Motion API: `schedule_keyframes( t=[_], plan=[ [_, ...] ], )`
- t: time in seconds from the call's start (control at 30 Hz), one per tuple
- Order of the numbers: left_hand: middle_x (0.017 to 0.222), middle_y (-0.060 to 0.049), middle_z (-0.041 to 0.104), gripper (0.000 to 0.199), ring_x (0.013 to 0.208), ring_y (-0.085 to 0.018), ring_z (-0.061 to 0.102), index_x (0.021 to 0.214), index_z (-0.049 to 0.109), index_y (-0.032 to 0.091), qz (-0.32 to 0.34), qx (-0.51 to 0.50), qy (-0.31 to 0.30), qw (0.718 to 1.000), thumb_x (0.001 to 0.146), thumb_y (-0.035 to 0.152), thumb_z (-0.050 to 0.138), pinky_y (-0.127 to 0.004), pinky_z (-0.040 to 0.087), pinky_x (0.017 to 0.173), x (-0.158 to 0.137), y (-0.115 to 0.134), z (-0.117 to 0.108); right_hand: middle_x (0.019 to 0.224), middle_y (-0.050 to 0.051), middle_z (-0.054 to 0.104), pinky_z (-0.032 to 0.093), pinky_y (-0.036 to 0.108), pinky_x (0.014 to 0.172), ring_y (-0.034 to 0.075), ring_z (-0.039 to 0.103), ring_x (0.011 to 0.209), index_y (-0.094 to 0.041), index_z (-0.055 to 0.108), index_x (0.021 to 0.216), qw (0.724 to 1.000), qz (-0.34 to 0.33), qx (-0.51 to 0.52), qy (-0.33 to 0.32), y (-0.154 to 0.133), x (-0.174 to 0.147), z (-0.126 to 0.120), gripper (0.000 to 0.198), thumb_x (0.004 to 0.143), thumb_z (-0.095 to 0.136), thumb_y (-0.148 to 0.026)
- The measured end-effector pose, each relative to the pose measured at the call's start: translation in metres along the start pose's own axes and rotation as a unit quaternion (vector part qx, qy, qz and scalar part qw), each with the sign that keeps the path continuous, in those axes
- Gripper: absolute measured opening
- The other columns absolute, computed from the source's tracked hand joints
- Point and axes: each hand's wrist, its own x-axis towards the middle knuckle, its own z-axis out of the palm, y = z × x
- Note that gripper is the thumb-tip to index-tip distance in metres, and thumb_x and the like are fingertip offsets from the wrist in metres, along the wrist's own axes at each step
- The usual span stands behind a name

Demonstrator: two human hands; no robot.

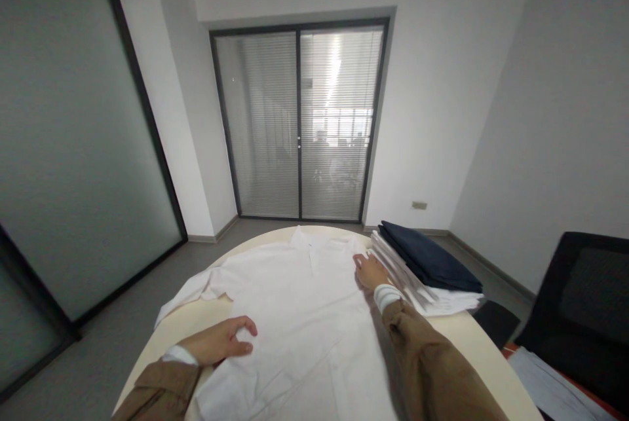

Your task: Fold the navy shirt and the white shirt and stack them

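Surroundings first. I see a round, cream tabletop [491, 349] in a small room with pale walls and a grey floor. Straight ahead stands a double glass door with blinds [299, 123]. At the right edge of the tabletop sits a stack of folded clothes [432, 293], white pieces below and a dark navy piece [427, 254] on top. A black chair [584, 303] stands further right, off the tabletop. Nothing lies on top of the shirt other than my hands.

A white shirt [295, 316] is spread flat across the middle of the tabletop, collar on the far side, one sleeve trailing off toward the left edge. My left hand [223, 341] rests on the near left part of the shirt, fingers curled loosely, thumb forward, palm down on the cloth. My right hand [369, 272] lies flat on the far right shoulder area, fingers extended, just beside the stack. Whether either hand pinches fabric, I cannot tell.
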Motion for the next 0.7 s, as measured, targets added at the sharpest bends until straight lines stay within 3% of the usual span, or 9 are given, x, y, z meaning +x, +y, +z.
schedule_keyframes(
  t=[0.17, 0.33, 0.47, 0.57, 0.7],
  plan=[
    [0.057, 0.008, 0.033, 0.05, 0.048, -0.012, 0.034, 0.109, 0.054, 0.022, -0.042, -0.011, -0.003, 0.999, 0.079, 0.062, 0.048, -0.023, 0.024, 0.045, 0.003, 0.002, -0.001, 0.118, 0.012, 0.066, 0.045, 0.032, 0.092, 0.023, 0.062, 0.11, -0.022, 0.063, 0.122, 1.0, 0.003, 0.011, 0.005, 0.007, 0.015, -0.004, 0.036, 0.091, 0.045, -0.014],
    [0.062, 0.004, 0.041, 0.049, 0.059, -0.016, 0.044, 0.11, 0.058, 0.021, -0.029, 0.057, 0.028, 0.998, 0.077, 0.057, 0.052, -0.025, 0.032, 0.055, 0.001, 0.009, -0.003, 0.108, 0.023, 0.067, 0.052, 0.039, 0.081, 0.029, 0.067, 0.098, -0.006, 0.068, 0.108, 0.996, 0.082, -0.027, 0.028, 0.004, 0.016, -0.004, 0.039, 0.09, 0.034, -0.004],
    [0.069, 0.002, 0.047, 0.047, 0.068, -0.018, 0.048, 0.11, 0.059, 0.021, -0.034, 0.08, 0.04, 0.995, 0.074, 0.05, 0.057, -0.025, 0.033, 0.06, -0.003, 0.015, -0.004, 0.124, 0.027, 0.058, 0.051, 0.043, 0.084, 0.035, 0.057, 0.115, -0.004, 0.066, 0.112, 0.993, 0.069, -0.06, 0.069, -0.011, 0.012, -0.004, 0.039, 0.092, 0.033, -0.005],
    [0.069, 0.003, 0.051, 0.046, 0.068, -0.018, 0.05, 0.111, 0.057, 0.021, -0.049, 0.069, 0.03, 0.996, 0.071, 0.045, 0.062, -0.025, 0.033, 0.061, -0.004, 0.015, -0.004, 0.138, 0.021, 0.05, 0.045, 0.041, 0.095, 0.03, 0.047, 0.126, -0.013, 0.058, 0.128, 0.993, 0.003, -0.07, 0.097, -0.021, 0.009, -0.005, 0.042, 0.094, 0.034, -0.009],
    [0.07, 0.003, 0.055, 0.044, 0.066, -0.018, 0.053, 0.107, 0.058, 0.021, -0.062, 0.076, 0.04, 0.994, 0.07, 0.045, 0.066, -0.025, 0.031, 0.059, 0.0, 0.014, 0.002, 0.151, 0.013, 0.038, 0.045, 0.037, 0.095, 0.028, 0.045, 0.126, -0.023, 0.037, 0.148, 0.993, -0.042, -0.075, 0.087, -0.021, 0.016, -0.007, 0.056, 0.094, 0.033, -0.009]
  ],
)
